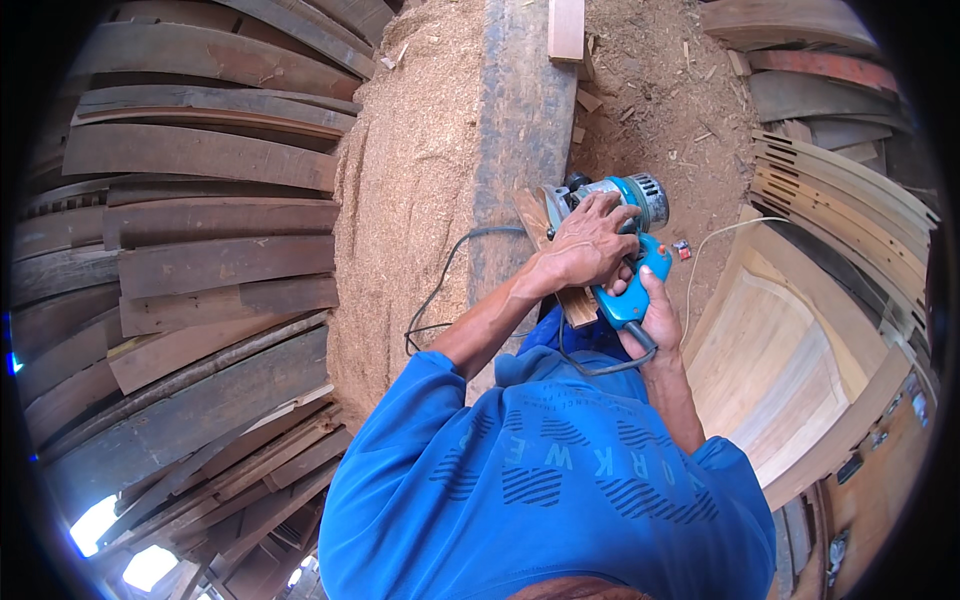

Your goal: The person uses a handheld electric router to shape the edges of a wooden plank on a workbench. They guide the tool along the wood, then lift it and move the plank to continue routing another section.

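One teal power tool (652,262) rests over a brown wooden piece (577,307) at the worn plank (520,110), just beyond the blue shirt (560,450). The left hand (590,240) clasps its body from above; the right hand (657,320) grips its handle (622,303). Good control likely calls for a flat base, even pressure and the dark cord (500,229) kept clear. Its long axis runs obliquely, handle end near and rightward, nose pointing away and leftward.

1 head-worn fisheye view looks steeply down, close above the blue shirt (545,500), left hand (592,242) and right hand (660,318).
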Available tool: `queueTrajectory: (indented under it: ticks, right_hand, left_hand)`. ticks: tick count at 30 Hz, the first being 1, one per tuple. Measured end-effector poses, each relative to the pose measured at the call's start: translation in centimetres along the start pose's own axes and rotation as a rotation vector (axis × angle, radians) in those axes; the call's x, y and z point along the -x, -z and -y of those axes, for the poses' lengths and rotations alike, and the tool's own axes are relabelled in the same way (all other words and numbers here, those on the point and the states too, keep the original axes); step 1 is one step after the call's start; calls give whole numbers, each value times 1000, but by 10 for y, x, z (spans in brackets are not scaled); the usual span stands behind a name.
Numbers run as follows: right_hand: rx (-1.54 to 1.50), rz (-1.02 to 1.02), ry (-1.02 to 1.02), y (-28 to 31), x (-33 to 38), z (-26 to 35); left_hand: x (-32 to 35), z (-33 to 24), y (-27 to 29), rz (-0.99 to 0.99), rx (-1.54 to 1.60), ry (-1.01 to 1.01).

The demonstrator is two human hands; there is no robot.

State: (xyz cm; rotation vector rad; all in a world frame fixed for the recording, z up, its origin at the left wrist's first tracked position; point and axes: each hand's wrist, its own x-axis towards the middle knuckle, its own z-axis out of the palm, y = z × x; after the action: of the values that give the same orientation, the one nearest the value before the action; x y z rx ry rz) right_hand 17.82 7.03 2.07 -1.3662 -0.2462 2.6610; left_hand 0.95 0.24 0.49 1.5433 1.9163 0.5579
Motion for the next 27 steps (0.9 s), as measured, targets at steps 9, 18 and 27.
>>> queueTrajectory:
  ticks: [9, 18, 27]
  right_hand:
    - [91, -29, 20, 10, 0, -5]
    - [350, -8, 95, -18, 16, -16]
    - [628, 119, -30, -38, 10, -30]
  left_hand:
    - [9, 4, -13, -79, 36, -5]
    - [35, 2, -2, -228, 85, 55]
    - [84, 9, 7, -407, 155, 168]
